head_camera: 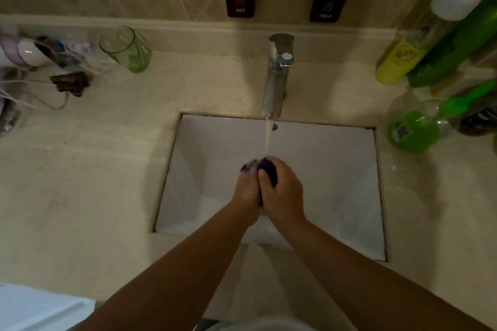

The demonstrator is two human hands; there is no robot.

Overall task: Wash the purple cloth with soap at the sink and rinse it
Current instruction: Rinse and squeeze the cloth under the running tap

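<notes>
Both my hands squeeze the purple cloth (267,168) in the middle of the frame, over the white sink (336,169). My right hand (282,191) curls its fingers around the cloth, and my left hand (246,191) presses against it from the other side (its fingers are hidden, but suds show there). Water (268,137) runs down from the silver tap (277,75) onto the cloth. A green glass (126,48) stands at the upper left, and green bottles (446,43) stand at the upper right.
</notes>
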